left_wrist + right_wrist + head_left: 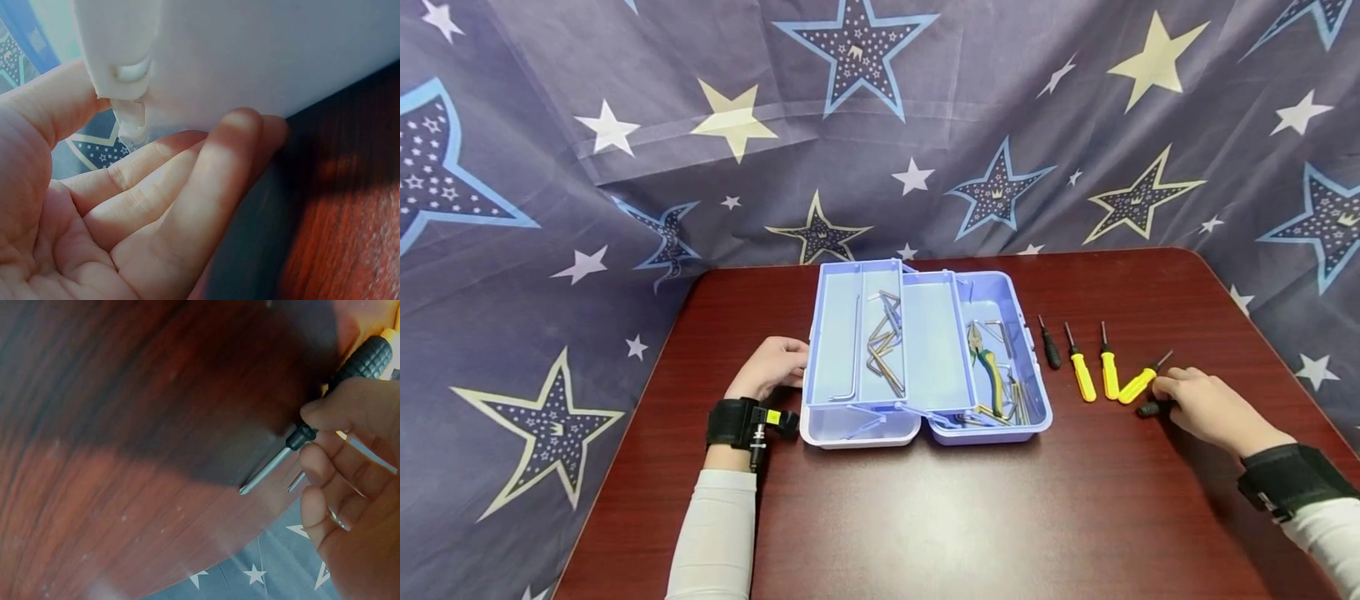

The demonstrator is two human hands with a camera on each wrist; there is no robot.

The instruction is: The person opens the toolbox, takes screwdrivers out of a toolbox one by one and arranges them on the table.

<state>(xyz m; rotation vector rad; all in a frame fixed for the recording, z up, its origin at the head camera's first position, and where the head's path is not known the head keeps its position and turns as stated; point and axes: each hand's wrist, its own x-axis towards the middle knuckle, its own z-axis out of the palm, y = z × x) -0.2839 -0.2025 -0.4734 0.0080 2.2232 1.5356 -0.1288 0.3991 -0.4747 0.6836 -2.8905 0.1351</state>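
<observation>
My right hand [1210, 404] pinches a black-handled screwdriver [365, 361] between thumb and fingers at the right of the table. In the right wrist view its metal shaft points down and left, close over the wood. My left hand [770, 367] rests at the left side of an opened lilac toolbox [934, 333]. The left wrist view shows its fingertips [240, 125] against the pale box wall, with the thumb beside a white latch [128, 69]. The toolbox's raised trays hold hex keys [889, 342], and green-and-yellow pliers [989, 375] lie in the bottom part.
Between the toolbox and my right hand lie a small black screwdriver [1049, 346] and three yellow-handled screwdrivers [1082, 377]. The dark red table [970, 517] meets a star-patterned cloth [880, 167] at the back and sides.
</observation>
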